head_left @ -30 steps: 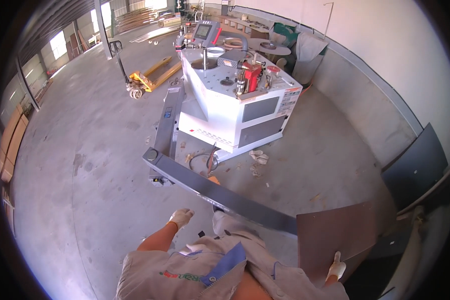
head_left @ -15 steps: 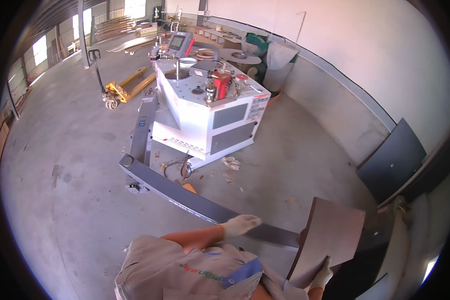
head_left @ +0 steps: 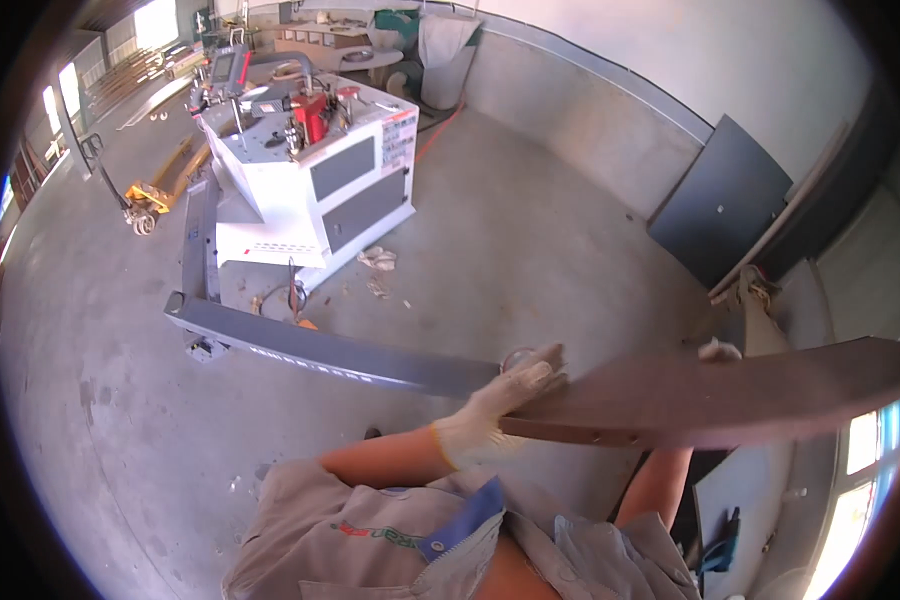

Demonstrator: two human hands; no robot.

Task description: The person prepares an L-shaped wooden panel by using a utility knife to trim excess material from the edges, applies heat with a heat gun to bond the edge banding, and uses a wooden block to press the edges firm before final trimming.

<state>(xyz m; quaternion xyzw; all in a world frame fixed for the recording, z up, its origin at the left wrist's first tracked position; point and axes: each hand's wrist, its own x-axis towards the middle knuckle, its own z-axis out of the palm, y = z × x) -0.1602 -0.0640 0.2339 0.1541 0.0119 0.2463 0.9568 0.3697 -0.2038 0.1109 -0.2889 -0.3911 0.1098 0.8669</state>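
A long brown board point(head_left: 710, 395) with a curved edge lies across the lower right, tilted in front of me. My left hand point(head_left: 505, 400), in a white glove, is against the board's left end, its fingers bent along that end and slightly blurred. Under the board comes my right forearm, and the gloved fingers of my right hand point(head_left: 720, 350) show over the far edge, gripping it. The board hides the rest of that hand. Small holes dot the near edge.
A grey steel beam point(head_left: 350, 360) runs along the floor to a white machine point(head_left: 300, 180) with a red fitting on top. A yellow pallet truck point(head_left: 150, 200) stands at left. A dark panel point(head_left: 725, 205) leans on the right wall. Scraps point(head_left: 378, 260) lie by the machine.
The board has swung from upright at the right to lying across in front of me. My left hand has come to its left end. The view has turned right.
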